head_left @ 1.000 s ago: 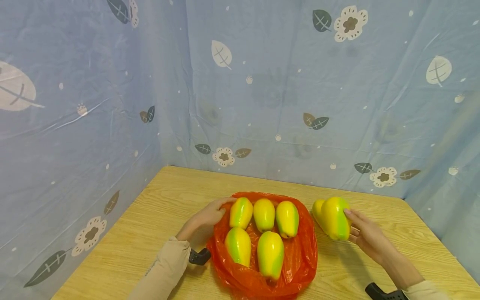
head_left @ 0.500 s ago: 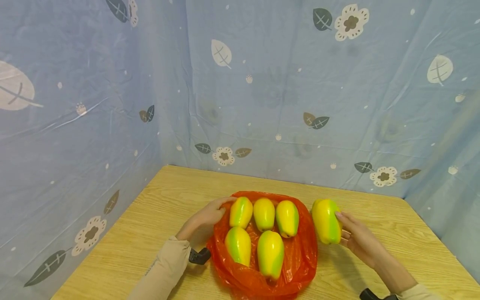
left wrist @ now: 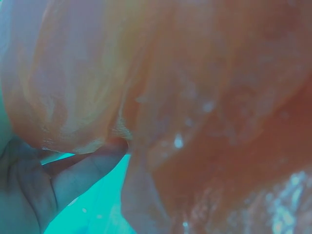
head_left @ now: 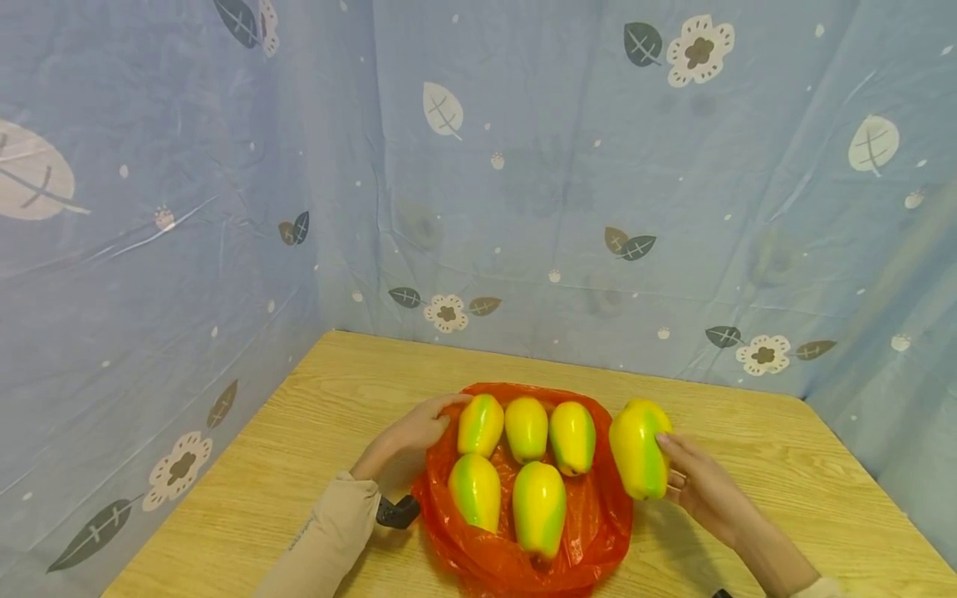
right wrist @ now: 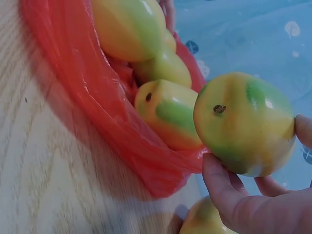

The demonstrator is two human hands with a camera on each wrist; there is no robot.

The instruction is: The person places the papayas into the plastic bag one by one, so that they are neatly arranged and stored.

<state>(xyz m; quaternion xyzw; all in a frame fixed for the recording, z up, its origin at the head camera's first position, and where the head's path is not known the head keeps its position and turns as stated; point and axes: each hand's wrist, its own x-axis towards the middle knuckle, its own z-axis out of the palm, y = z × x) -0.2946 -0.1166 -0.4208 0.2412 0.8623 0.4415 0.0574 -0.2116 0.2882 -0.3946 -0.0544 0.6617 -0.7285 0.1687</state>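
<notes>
My right hand point(head_left: 710, 492) holds a yellow-and-green papaya point(head_left: 637, 448) above the table, at the right rim of an opened red plastic bag point(head_left: 601, 531). Thumb and fingers lie on opposite sides of this fruit in the right wrist view. Inside the bag, several similar papayas point(head_left: 540, 508) lie in two rows. At the bag's left rim, my left hand point(head_left: 419, 428) grips the plastic; some of its fingers are hidden behind the film in the left wrist view. Below the held fruit, another papaya point(right wrist: 207, 218) shows partly in the right wrist view, outside the bag.
The bag stands on a light wooden table point(head_left: 359, 374). Blue patterned cloth point(head_left: 553, 191) hangs behind the table and along its sides. A black wrist mount point(head_left: 398, 512) sits by the left sleeve, close to the bag.
My right hand has carried the papaya leftward and slightly nearer, up to the bag's right rim. The fruit behind it has become covered from the head view. My left hand has stayed put.
</notes>
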